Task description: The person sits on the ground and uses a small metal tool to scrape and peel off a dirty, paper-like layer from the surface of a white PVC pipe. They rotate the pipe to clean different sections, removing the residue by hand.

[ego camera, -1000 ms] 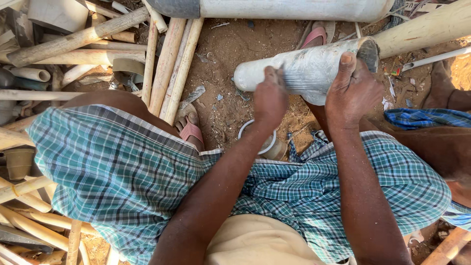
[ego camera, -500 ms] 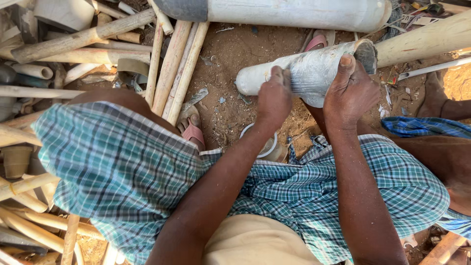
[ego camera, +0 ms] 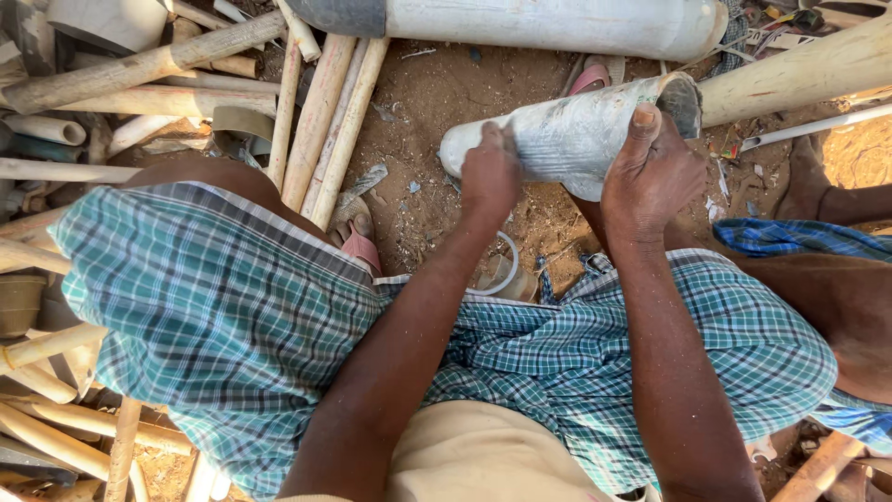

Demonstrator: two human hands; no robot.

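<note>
Two hands, left hand, right hand, gripping short pipe, perhaps plastic, long pipes alongside

Two hands were in view, the left hand and the right hand, both on one short whitish pipe piece. One large white pipe lay along the top edge, one thick cream pipe ran off at upper right, and three slim cream pipes lay side by side on the dirt. One pink sandal and one clear plastic ring were counted; the pipes heaped at far left were too tangled to count.
</note>
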